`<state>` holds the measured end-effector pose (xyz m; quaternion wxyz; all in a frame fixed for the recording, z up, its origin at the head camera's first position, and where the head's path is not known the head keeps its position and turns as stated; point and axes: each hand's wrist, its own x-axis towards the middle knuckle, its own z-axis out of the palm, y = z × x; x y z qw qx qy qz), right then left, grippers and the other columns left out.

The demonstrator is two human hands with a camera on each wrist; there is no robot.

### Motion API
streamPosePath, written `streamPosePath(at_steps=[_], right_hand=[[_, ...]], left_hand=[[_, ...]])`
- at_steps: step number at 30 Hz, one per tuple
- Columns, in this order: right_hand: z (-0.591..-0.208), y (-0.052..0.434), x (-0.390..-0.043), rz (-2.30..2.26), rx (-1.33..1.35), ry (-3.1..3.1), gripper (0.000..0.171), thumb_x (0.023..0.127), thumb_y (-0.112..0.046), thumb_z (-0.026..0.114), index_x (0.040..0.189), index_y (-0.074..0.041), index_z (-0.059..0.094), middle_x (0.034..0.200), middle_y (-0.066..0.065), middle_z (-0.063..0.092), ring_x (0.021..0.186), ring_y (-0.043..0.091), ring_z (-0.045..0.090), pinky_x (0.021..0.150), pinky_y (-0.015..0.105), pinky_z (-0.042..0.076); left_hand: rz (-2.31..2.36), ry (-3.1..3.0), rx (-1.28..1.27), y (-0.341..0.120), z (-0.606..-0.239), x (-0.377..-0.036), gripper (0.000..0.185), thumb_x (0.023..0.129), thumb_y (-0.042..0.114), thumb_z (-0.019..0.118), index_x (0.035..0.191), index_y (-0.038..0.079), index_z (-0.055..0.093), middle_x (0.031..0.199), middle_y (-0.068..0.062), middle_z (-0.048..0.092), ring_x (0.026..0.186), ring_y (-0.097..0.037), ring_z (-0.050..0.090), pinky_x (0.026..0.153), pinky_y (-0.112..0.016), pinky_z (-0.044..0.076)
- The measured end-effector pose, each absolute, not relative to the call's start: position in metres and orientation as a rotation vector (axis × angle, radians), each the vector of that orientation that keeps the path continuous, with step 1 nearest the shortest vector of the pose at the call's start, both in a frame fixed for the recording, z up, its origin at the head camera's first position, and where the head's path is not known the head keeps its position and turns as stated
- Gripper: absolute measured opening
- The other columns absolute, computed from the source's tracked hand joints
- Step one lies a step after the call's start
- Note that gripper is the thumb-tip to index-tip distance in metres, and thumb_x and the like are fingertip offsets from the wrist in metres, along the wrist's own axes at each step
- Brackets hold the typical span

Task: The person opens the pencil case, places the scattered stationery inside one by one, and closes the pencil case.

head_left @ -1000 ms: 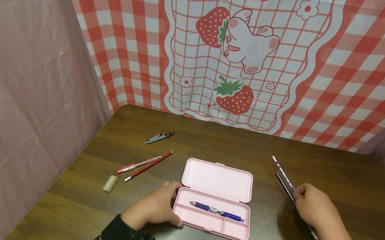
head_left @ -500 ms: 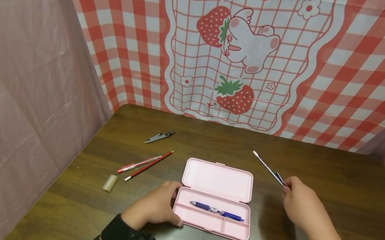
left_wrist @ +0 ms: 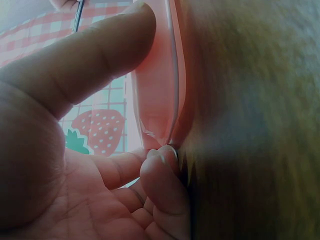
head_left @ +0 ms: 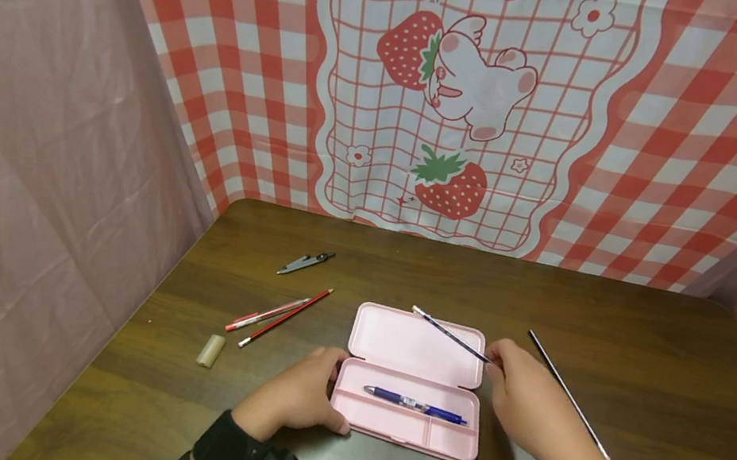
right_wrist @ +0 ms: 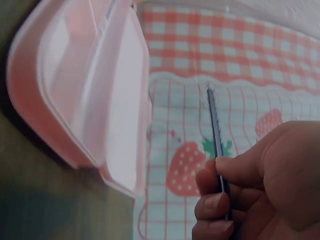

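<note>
One pencil (head_left: 451, 335) pinched in right hand (head_left: 526, 396), left hand (head_left: 301, 392) gripping open pink case (head_left: 382, 419)

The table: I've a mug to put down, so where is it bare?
The table is bare along its back, right of the compass, and right of the dark stick. Crowded beside the pink case: left hand, red pen, red pencil and beige block to its left, right hand to its right.

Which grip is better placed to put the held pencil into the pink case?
Probably the right grip: it holds the pencil near the open pink case, while the left grip holds the case's end.
</note>
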<state>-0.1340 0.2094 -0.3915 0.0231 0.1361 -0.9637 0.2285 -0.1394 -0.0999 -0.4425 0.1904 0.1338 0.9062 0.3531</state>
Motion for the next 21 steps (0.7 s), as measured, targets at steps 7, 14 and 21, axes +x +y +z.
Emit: streamPosePath(at_steps=[7,14,21], right_hand=[[-0.397,0.185,-0.125,0.635,0.527,-2.931,0.012,0.089,-0.005,0.058,0.101,-0.006,0.055,0.09,0.005,0.055,0.076,0.015,0.053,0.07,0.037,0.048],[-0.404,0.165,-0.118,0.622,0.611,-2.953,0.009,0.092,-0.008,0.056,0.101,-0.01,0.055,0.093,0.0,0.057,0.079,0.011,0.054,0.076,0.035,0.049],[-0.418,0.162,-0.12,0.584,0.68,-2.906,0.009,0.088,-0.005,0.058,0.095,-0.01,0.056,0.087,-0.003,0.055,0.076,0.01,0.052,0.074,0.035,0.047]], left_hand=[[0.994,2.554,0.391,-0.101,-0.443,-0.139,0.093,0.054,0.032,0.09,0.131,0.006,0.044,0.109,-0.004,0.048,0.095,-0.019,0.049,0.084,-0.041,0.041],[0.984,2.558,0.393,-0.102,-0.443,-0.14,0.093,0.054,0.033,0.089,0.131,0.007,0.044,0.109,-0.004,0.048,0.095,-0.019,0.05,0.084,-0.041,0.041],[0.993,2.553,0.402,-0.101,-0.443,-0.139,0.092,0.054,0.032,0.09,0.13,0.007,0.044,0.108,-0.004,0.048,0.094,-0.019,0.05,0.084,-0.041,0.041]])
